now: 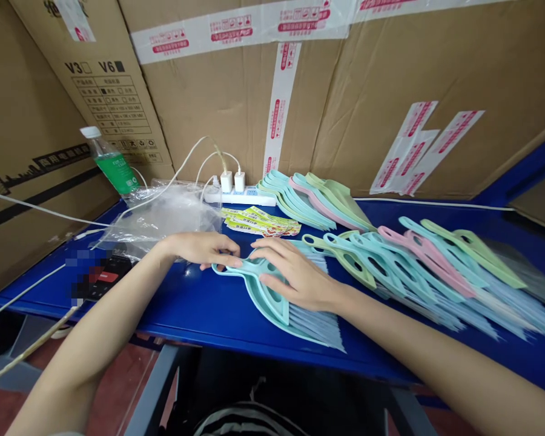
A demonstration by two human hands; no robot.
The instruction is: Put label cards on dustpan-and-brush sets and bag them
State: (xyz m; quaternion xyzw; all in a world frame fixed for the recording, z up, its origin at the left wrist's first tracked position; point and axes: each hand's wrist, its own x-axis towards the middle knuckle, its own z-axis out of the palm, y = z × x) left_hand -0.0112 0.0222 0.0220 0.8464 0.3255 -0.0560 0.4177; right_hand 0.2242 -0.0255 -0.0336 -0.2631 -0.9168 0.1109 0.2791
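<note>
A turquoise hand brush (279, 307) lies on a turquoise dustpan (258, 301) at the table's front middle, bristles pointing right toward me. My left hand (204, 249) pinches the handle end, its thumb along the top and its other fingers partly hidden. My right hand (297, 272) is bent over the brush head, thumb and fingers gripping it. More bristles show behind the right hand, partly covered by it. To the right, a row of hand brushes (404, 266) in turquoise, green and pink lies overlapping. Stacked dustpans (318, 200) lean at the back.
Clear plastic bags (163, 215) lie at back left, beside printed labels (261, 221). Behind them is a white power strip (243, 197) with plugged chargers and loose cables. A green-labelled bottle (113, 166) stands near cardboard walls (236, 103). A dark device (104, 278) lies left on the blue table (200, 321).
</note>
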